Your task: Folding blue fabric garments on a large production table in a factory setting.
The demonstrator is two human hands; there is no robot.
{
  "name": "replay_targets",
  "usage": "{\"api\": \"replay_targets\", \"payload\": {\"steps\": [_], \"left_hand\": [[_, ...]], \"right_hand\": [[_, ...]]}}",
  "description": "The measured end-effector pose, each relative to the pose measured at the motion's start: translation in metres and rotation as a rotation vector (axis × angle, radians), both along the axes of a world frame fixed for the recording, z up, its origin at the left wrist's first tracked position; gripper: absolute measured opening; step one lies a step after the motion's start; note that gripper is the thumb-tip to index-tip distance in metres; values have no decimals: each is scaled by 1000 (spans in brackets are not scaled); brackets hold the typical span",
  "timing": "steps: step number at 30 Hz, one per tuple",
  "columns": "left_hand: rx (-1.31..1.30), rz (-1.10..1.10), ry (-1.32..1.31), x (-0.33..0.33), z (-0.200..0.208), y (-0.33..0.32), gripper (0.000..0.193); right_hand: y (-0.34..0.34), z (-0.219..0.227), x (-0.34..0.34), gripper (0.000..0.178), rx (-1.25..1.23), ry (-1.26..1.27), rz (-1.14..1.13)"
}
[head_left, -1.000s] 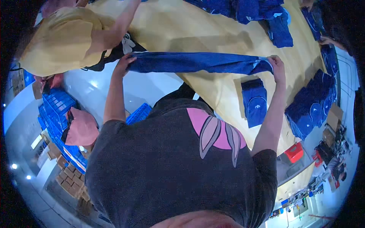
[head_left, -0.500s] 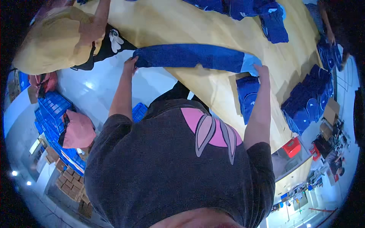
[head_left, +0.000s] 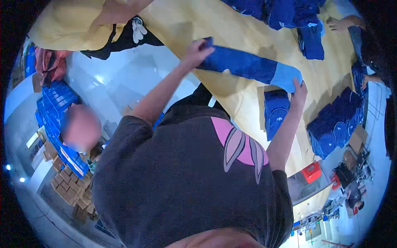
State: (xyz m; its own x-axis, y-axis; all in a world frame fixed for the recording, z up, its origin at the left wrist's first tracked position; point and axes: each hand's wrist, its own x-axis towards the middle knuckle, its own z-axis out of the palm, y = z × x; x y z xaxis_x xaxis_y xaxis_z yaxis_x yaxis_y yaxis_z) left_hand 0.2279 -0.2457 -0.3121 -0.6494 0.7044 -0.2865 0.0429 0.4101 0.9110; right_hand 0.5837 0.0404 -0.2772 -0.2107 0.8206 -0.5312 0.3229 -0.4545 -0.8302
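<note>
A long dark blue folded garment point(head_left: 244, 64) with a light blue end stretches between my hands over the wooden table point(head_left: 182, 25). My left hand point(head_left: 198, 53) is closed on its dark left end, which is bunched up at the fingers. At the light blue end, my right hand point(head_left: 299, 90) pinches the near corner. The garment slants, with its right end nearer to me. Just below that end, a smaller folded dark blue garment point(head_left: 276, 112) lies by the table's near edge.
Stacked blue garments point(head_left: 337, 124) lie at the right, and more blue garments point(head_left: 285, 12) at the far side. A co-worker in yellow point(head_left: 66, 25) stands far left; another person's hand point(head_left: 339, 24) reaches in far right. Blue crates point(head_left: 58, 99) stand left, a red bin point(head_left: 311, 172) lower right.
My left hand has moved right and away from me, bringing the garment's left end along. The garment now slants and spans a shorter length. My right hand still holds the light blue end.
</note>
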Motion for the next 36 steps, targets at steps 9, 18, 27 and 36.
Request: {"api": "replay_targets", "payload": {"steps": [9,18,27,36], "left_hand": [[57,-373,28,105,-59,64,30],[-201,127,38,14,-72,-27,36],[-300,7,120,35,-91,-27,43],[-34,67,-15,56,-78,7,31]], "right_hand": [[-63,16,-66,31,264,-236,143],[-180,-77,-178,53,493,-248,980],[-111,-94,-111,39,836,-354,260],[-118,-107,-65,35,102,-157,334]]}}
